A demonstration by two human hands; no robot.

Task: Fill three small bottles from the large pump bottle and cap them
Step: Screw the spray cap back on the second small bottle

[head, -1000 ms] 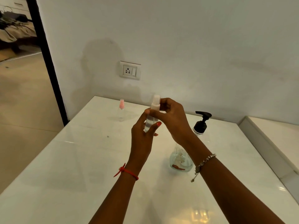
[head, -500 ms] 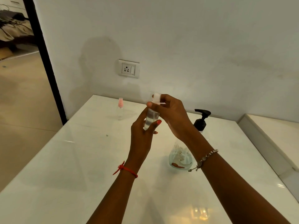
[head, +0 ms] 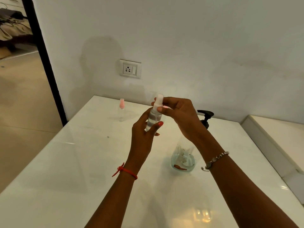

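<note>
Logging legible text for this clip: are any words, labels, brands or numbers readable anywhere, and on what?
No text can be read in this frame.
Held small bottle: clear, no label shows.
Pink-capped bottle: clear, no print seen.
Large pump bottle: pale and reddish marks on its body, too blurred to read.
Wall socket: no lettering visible.

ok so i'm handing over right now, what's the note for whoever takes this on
Left hand: grips the small clear spray bottle by its body, above the white table.
Right hand: pinches its white spray cap, seated on the neck; tightness cannot be told.
Pink-capped small bottle: stands capped, far left.
Black pump head behind the right wrist, clear glass body below; their join is hidden.
Left: probably finish this cap, set it down, find the third bottle, not in view.
</note>
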